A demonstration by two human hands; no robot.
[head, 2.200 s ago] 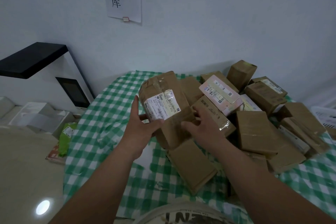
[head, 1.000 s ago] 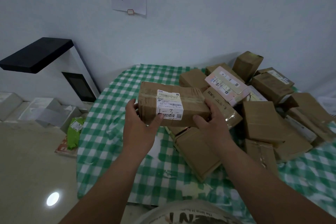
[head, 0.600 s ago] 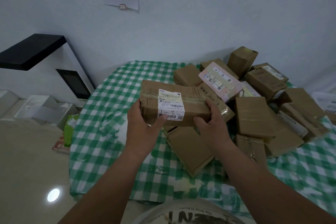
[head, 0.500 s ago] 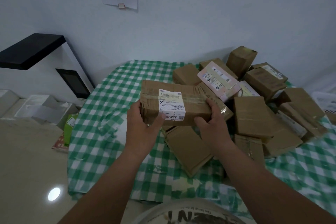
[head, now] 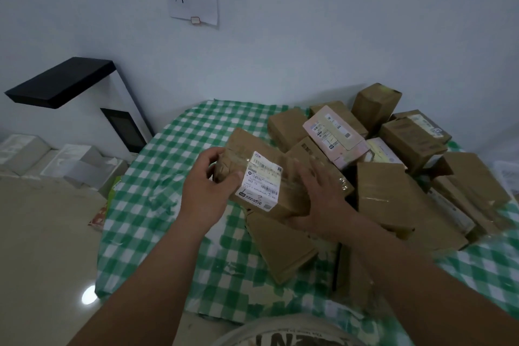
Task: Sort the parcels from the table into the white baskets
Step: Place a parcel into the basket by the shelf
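The left hand holds a brown box up over the surface, fingers curled round its end. The right hand lies flat on it, fingers straight.

Open checked cloth along the table's left edge and far left corner. Right half blocked by heaped parcels. Near edge partly taken by a flat box. Black-topped machine just beyond left edge.
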